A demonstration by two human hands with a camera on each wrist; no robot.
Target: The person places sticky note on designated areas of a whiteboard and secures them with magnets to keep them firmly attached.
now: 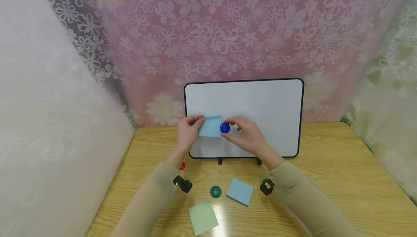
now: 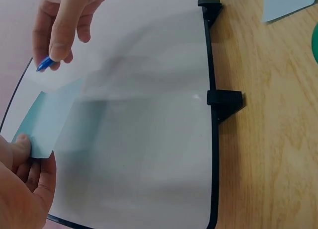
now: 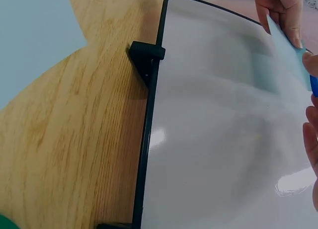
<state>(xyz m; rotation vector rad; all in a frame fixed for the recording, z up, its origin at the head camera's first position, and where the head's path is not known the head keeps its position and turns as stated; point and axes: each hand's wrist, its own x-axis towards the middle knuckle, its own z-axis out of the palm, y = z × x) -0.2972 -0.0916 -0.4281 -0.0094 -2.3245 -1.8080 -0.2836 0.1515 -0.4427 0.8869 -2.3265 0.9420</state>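
My left hand (image 1: 188,132) pinches the left edge of a light blue sticky note (image 1: 210,127) between thumb and fingers. The note is held up in front of the whiteboard (image 1: 260,110), toward its left side; in the left wrist view it stands off the board's surface. My right hand (image 1: 247,132) pinches a round blue magnet (image 1: 224,127) between thumb and index finger, close to the note's right edge. In the right wrist view only part of that magnet (image 3: 314,85) shows at the frame's edge.
The board stands on black feet (image 1: 220,161) on the wooden table (image 1: 329,157). Nearer lie a green magnet (image 1: 215,191), blue notes (image 1: 240,191) and a green note (image 1: 203,217). A red magnet (image 1: 182,166) and another green one (image 1: 266,181) are partly hidden by my arms.
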